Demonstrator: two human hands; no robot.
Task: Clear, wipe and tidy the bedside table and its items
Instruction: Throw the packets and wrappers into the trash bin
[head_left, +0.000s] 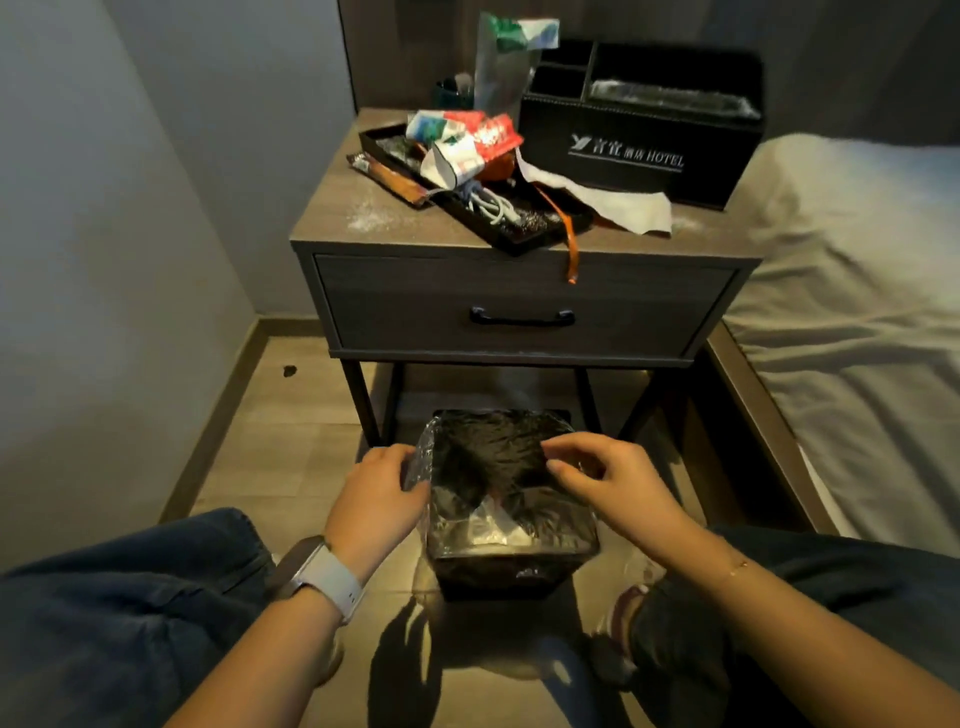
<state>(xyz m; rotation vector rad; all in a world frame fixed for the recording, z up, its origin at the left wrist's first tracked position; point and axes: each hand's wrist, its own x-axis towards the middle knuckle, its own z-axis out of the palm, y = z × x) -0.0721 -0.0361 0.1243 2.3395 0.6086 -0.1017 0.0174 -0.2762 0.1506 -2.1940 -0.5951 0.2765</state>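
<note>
We are looking at the wooden bedside desk (363, 228), dusted with white powder on its top. A black tray (519, 228) is lying on it, holding crumpled snack wrappers (467, 137) and a coiled cable (488, 205). A white tissue (623, 205) is sprawling beside a black hotel organiser box (644, 150). An orange strap (571, 244) is dangling over the drawer.

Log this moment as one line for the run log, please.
stage: bin prep | left hand: grips bin liner edge | right hand: pinches liner | bin: floor, before bedside table | tabletop: tray, wrappers, tissue, uncleared
</note>
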